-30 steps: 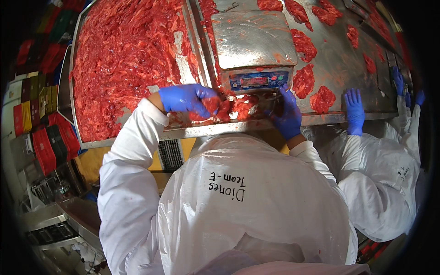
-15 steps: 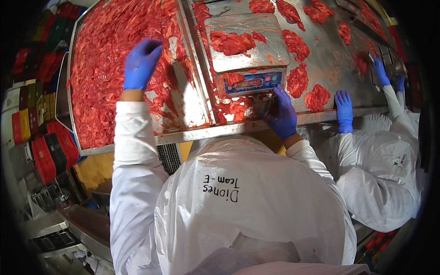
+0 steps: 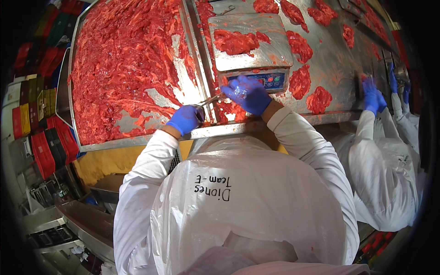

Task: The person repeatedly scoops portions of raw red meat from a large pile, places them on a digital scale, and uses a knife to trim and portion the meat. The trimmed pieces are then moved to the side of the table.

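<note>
My left hand (image 3: 184, 120), in a blue glove, is closed at the front rim of the meat tray. A thin metal tool (image 3: 211, 99), possibly scissors, spans from it to the fingertips of my right hand (image 3: 249, 95). The right hand, also blue-gloved and slightly blurred, is closed at the tool's other end, in front of the scale display. Behind it stands a flat metal scale (image 3: 252, 57) with a piece of raw red meat (image 3: 236, 42) on its plate. Left of the divider lies a spread of raw meat (image 3: 123, 68) in the tray.
Several separate meat pieces (image 3: 300, 81) lie right of the scale. Another metal hand tool (image 3: 229, 9) lies behind the scale. A raised metal divider (image 3: 197, 46) separates the tray from the scale area. A co-worker's gloved hands (image 3: 373, 95) are at the right, and stacked colored crates (image 3: 50, 151) at left.
My left hand has come down and right from above the meat to the tray's front rim. My right hand has moved left and up, before the scale display. The co-worker's hands have moved too.
</note>
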